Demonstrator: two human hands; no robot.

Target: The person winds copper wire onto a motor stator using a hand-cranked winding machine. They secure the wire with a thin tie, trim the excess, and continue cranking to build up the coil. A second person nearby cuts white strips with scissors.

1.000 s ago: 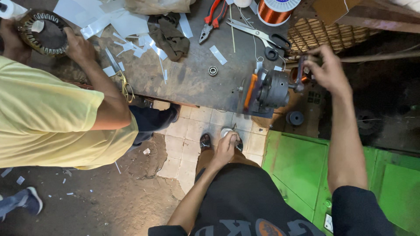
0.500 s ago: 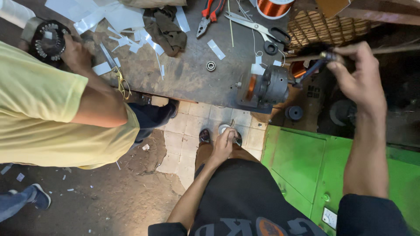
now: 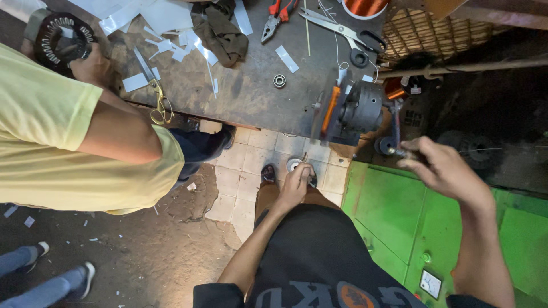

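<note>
Right hand [image 3: 442, 171] on winder crank handle [image 3: 395, 128]

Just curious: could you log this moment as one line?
right hand: turning crank handle of winding machine | left hand: resting on knee | co-worker: at bench

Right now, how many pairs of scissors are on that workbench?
2. The large black-handled scissors lie near the bench's far edge, beside the copper wire spool. The gold-handled scissors lie at the near edge among paper scraps. More could be hidden under the co-worker's arm.
</note>
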